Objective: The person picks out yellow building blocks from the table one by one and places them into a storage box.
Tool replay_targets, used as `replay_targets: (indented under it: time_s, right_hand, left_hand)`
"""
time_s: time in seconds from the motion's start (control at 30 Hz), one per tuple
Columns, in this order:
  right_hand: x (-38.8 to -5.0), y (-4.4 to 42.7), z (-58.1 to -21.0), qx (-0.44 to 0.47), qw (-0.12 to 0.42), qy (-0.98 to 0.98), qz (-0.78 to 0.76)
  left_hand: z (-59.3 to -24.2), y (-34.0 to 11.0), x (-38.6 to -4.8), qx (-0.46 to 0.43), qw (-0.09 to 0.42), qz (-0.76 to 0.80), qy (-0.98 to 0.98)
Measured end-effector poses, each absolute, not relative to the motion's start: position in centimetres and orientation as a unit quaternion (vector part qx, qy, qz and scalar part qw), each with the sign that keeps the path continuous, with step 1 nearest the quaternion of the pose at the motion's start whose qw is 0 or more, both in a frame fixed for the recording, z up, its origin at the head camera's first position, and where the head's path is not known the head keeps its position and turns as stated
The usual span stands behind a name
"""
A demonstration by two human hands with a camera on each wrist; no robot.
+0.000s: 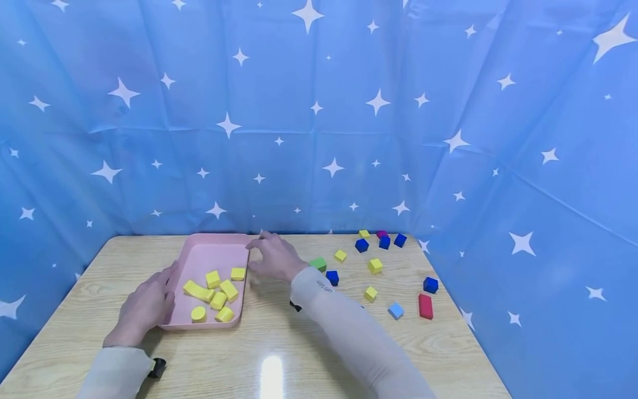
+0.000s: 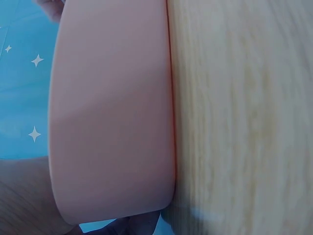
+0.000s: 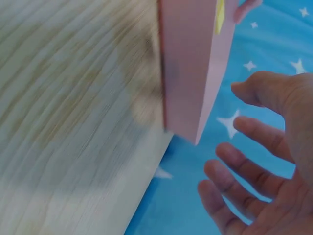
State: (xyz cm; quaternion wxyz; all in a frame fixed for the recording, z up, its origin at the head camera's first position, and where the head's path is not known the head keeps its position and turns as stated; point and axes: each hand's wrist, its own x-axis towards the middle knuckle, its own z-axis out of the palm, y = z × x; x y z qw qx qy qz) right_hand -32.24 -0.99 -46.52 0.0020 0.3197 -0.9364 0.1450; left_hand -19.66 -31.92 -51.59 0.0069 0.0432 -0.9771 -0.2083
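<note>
Head view: pink tray (image 1: 211, 254) sits on the left part of the wooden surface (image 1: 209, 360). Yellow pieces (image 1: 218, 300), cylinders and blocks mixed, lie loose mostly in its nearer half; no other colour visible among them.

Left grip (image 1: 147, 305) at the tray's left wall, touching; whether it pinches the rim or merely rests there, cannot tell. Right grip (image 1: 274, 257) by the tray's far right corner. Right wrist view has its fingers loosely spread, thumb tip just beside the wall, nothing held.

Progress, judged from the layout: filling with yellow looks well along, though not complete. Four yellow cubes (image 1: 375, 266) lie outside, well to the tray's right.

Around them: dark blue cubes (image 1: 431, 285) scattered, a red block (image 1: 425, 306) near the right edge, a light blue block (image 1: 396, 310), a green block (image 1: 318, 264) partly hidden by the arm.

In the way: right sleeve (image 1: 344, 327) slants across the nearer surface, covering most of one dark blue piece. Farthest yellow cube sits near blue and red neighbours; probably the fiddliest to pick out. Starry backdrop (image 1: 279, 72) hangs close behind.
</note>
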Motion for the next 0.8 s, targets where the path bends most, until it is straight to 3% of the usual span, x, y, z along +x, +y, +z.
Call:
replay_targets:
  time_s: [0.8]
  right_hand:
    - [-35.6,9.1,-47.3,0.239,-0.015,-0.952,0.193]
  left_hand:
    - [-51.5,-31.9,-19.6,0.043,0.014,-0.209,-0.977]
